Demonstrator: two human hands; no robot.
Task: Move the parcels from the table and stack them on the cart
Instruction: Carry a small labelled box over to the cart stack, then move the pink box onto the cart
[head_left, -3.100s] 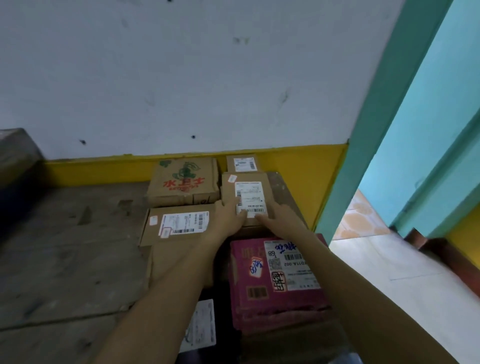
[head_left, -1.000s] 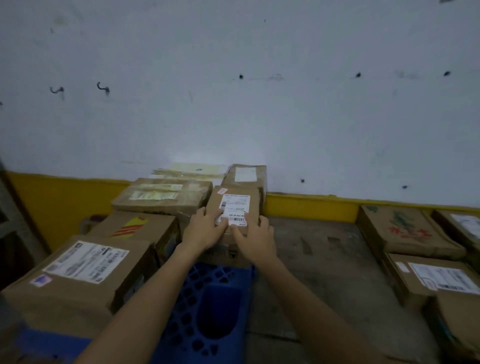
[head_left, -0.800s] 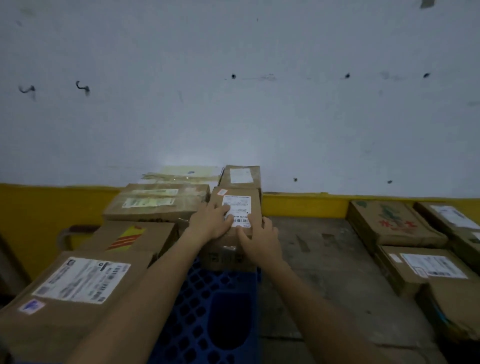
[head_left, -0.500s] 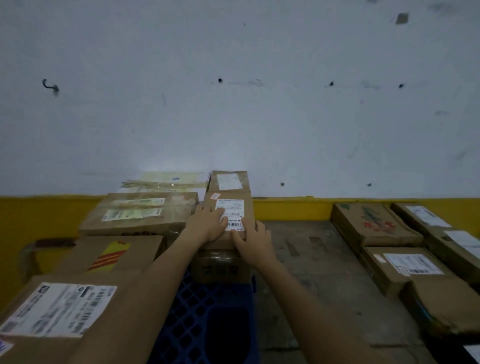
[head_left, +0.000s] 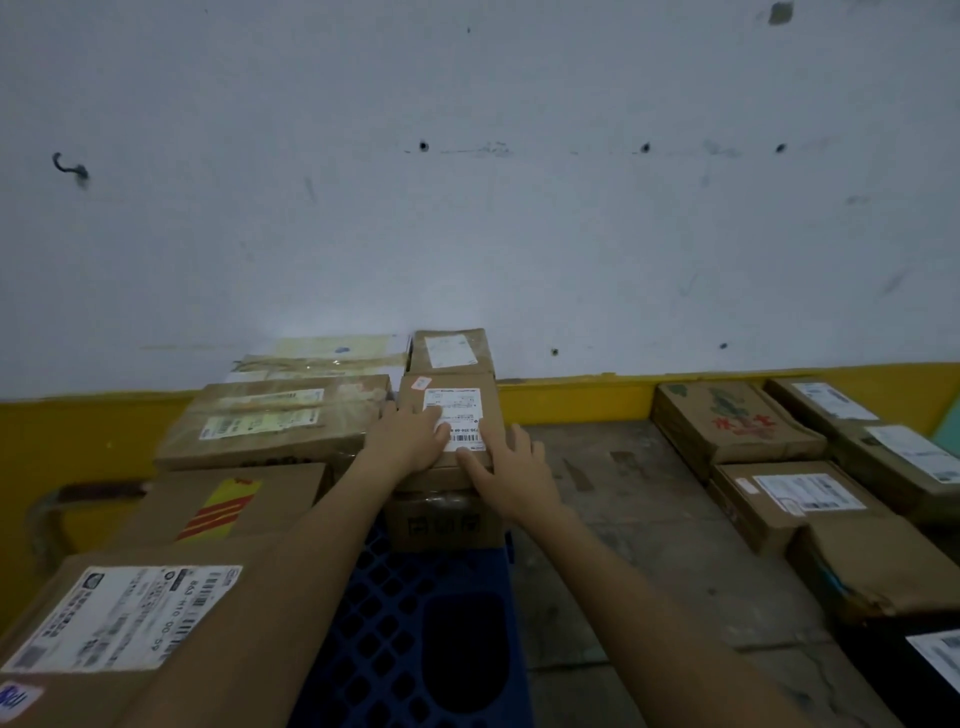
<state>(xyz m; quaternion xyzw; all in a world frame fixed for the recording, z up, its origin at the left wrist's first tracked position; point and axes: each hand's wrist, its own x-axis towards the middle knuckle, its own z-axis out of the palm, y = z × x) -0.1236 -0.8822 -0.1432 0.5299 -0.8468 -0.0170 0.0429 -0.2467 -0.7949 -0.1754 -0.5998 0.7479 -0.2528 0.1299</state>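
A small brown parcel with a white label (head_left: 457, 402) lies on top of another brown box (head_left: 441, 522) at the far end of the blue cart (head_left: 415, 623). My left hand (head_left: 405, 441) lies flat on its left side and my right hand (head_left: 506, 467) presses its near right corner. Both hands touch the parcel from above, fingers spread. More brown parcels fill the cart's left side (head_left: 275, 421). On the grey table (head_left: 639, 519) to the right lie several parcels, among them one with red and green print (head_left: 727, 421).
A big labelled box (head_left: 130, 623) sits at the near left of the cart, with a box bearing a yellow and red sticker (head_left: 228, 504) behind it. A white wall with a yellow base band (head_left: 571, 395) closes the far side.
Both hands carried the small labelled parcel from the table to the cart and set it on the brown box. In the last second the view dropped slightly and the hands flattened on it.
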